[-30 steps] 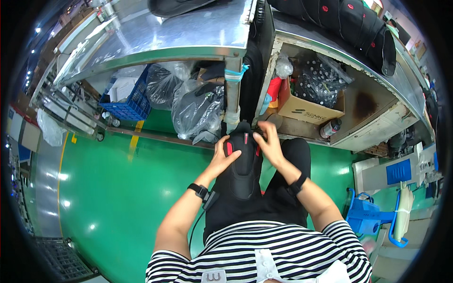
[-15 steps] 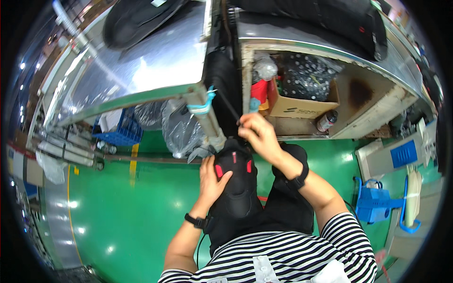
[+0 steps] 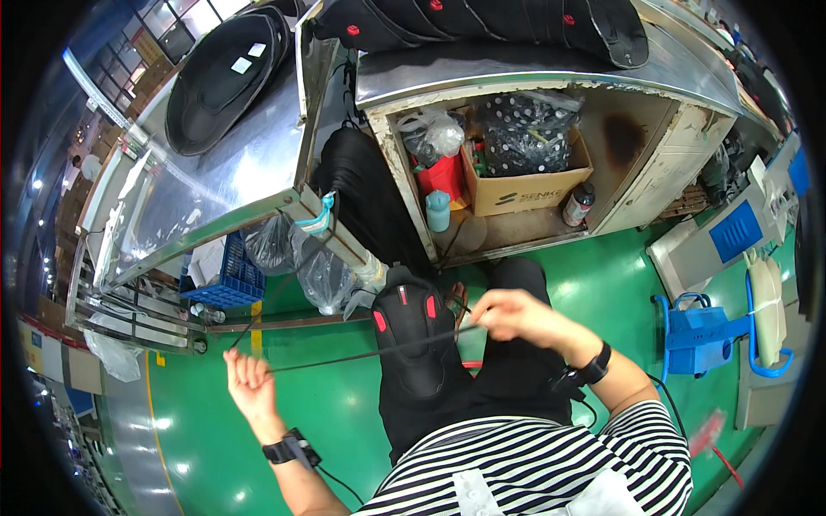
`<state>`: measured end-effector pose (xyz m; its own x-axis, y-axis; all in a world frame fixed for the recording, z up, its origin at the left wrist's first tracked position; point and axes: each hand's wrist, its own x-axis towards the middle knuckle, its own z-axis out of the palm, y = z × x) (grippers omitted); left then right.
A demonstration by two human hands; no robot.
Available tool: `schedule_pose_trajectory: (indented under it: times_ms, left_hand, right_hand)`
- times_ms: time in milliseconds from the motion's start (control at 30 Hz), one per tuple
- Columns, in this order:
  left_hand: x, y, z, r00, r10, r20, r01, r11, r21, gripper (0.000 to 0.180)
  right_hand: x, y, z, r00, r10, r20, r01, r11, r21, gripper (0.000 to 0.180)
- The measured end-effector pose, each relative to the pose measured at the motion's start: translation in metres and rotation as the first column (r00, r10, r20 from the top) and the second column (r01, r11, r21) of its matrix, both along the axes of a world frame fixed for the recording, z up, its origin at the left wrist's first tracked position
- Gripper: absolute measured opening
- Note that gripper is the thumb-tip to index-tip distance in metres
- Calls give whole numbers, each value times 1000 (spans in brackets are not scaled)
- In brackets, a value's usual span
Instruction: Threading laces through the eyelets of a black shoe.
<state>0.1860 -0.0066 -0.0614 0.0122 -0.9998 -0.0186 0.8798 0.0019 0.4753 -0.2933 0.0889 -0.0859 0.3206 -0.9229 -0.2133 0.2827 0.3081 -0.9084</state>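
Observation:
A thin black cord (image 3: 348, 358) runs nearly straight between my two hands, above my lap. My left hand (image 3: 252, 384) is closed on its one end, out to the left over the green floor, and a loose tail sticks up past the fingers. My right hand (image 3: 509, 316) pinches the other end above my right thigh. Beneath the cord, a black padded piece (image 3: 415, 316) with red inserts rests on my left thigh, with neither hand touching it. What exactly the padded piece is, I cannot tell.
Ahead stand a metal table (image 3: 258, 159) with black oval pieces (image 3: 225, 86) and a cabinet (image 3: 680, 142) topped by black padded pieces (image 3: 482, 26). Inside are a cardboard box (image 3: 516, 191), a light-blue bottle (image 3: 438, 211) and a dark can (image 3: 579, 205). A blue crate (image 3: 231, 277) sits below the table.
My left hand has left the padded piece and swung out left, now gripping the cord. My right hand has come lower and nearer. The cord is now stretched between them; the view has shifted.

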Motion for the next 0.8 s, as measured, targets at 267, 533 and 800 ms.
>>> schedule_pose_trajectory:
  times_ms: [267,533,800]
  left_hand:
    - [230,153,-154,773,452,445,-629,456,630,21]
    - [319,245,-181,710,448,544,-704,469,533,14]
    - [51,79,-122,970,24,244,-127,899,419,19]
  right_hand:
    - [-153,23,-85,592,-675,441,507,737,448,15]
    - [-290,37,-112,109,-982,157,992,117,46,18]
    - [54,-60,-37,950,-76,-302,-10,962,-273,38]
